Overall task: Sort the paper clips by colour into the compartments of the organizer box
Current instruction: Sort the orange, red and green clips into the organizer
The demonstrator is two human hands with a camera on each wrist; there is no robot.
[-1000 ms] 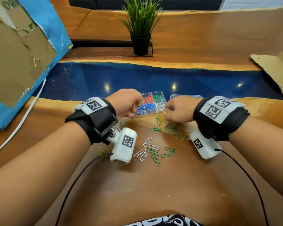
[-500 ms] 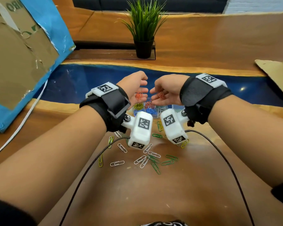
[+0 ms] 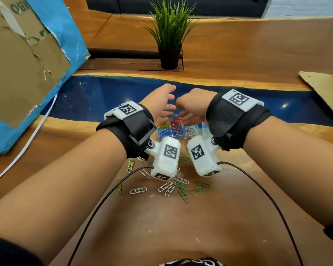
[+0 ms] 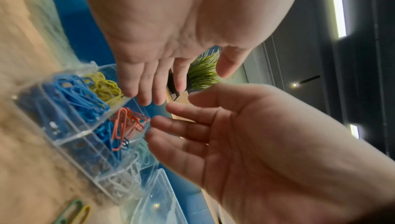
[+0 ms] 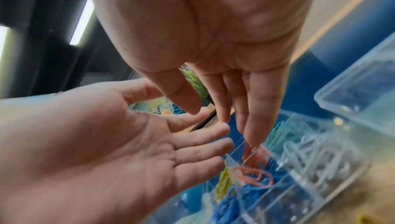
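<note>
Open hands (image 3: 178,110) over seemingly sorted organizer box (image 3: 181,138)

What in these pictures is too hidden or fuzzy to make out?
- Head view: the wrist cameras and hands cover much of the organizer box; its green compartment is hidden.
- Head view: the left hand and right hand show their backs, hiding the palms.
- Right wrist view: the white clips are blurred beyond counting.
- Left wrist view: the clear lid is cut off by the bottom edge.

The wrist cameras (image 3: 166,157) block the near edge of the box (image 3: 199,129), and the green clips (image 5: 278,131) behind it are pretty blurry.
</note>
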